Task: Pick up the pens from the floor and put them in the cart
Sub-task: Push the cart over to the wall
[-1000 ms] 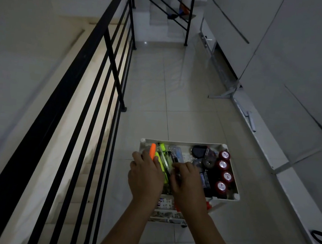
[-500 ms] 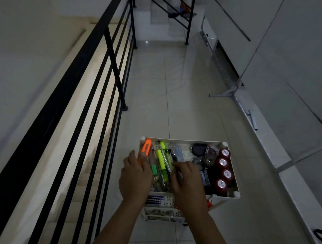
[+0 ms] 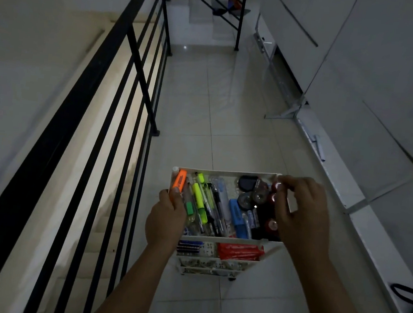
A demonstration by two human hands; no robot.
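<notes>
A white cart (image 3: 224,171) stands on the tiled floor just in front of me. Its top tray holds several pens (image 3: 214,204), an orange highlighter (image 3: 179,179) and a yellow highlighter (image 3: 199,194), all lying lengthwise. My left hand (image 3: 165,218) grips the tray's left rim, its thumb over the near end of the orange highlighter. My right hand (image 3: 303,215) curls over the tray's right rim and hides it, fingertips at the far right corner beside the red-capped items (image 3: 272,224). I see no pen on the floor.
A black railing (image 3: 130,92) runs along the left, with a stairwell below it. A white ledge with metal brackets (image 3: 338,175) lines the right wall. A black strap (image 3: 411,305) lies at the right edge. The cart's lower shelf holds red packs (image 3: 240,251).
Both hands moved apart from the middle of the tray to its sides. The right hand went to the far right corner, the left stayed at the left rim, and the pens now lie uncovered.
</notes>
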